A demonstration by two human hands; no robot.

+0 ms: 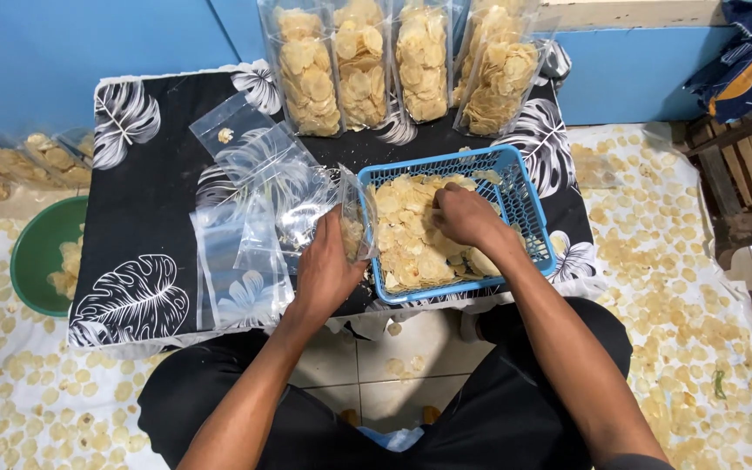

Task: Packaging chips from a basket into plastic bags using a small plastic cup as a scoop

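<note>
A blue plastic basket [524, 204] full of pale yellow chips [411, 248] sits on a low table covered by a black cloth with white leaf prints [145, 196]. My right hand [465, 216] is down in the basket, fingers closed around a bunch of chips. My left hand [328, 265] grips a clear plastic bag [354, 222] at the basket's left side; a few chips lie inside it. Loose empty clear bags [250, 187] are spread on the cloth to the left.
Several filled chip bags [363, 61] stand along the table's far edge against a blue wall. A green bowl [36, 252] with chips is on the floor at left. Chips are spread on sheets on both sides. Wooden furniture [741, 183] stands at right.
</note>
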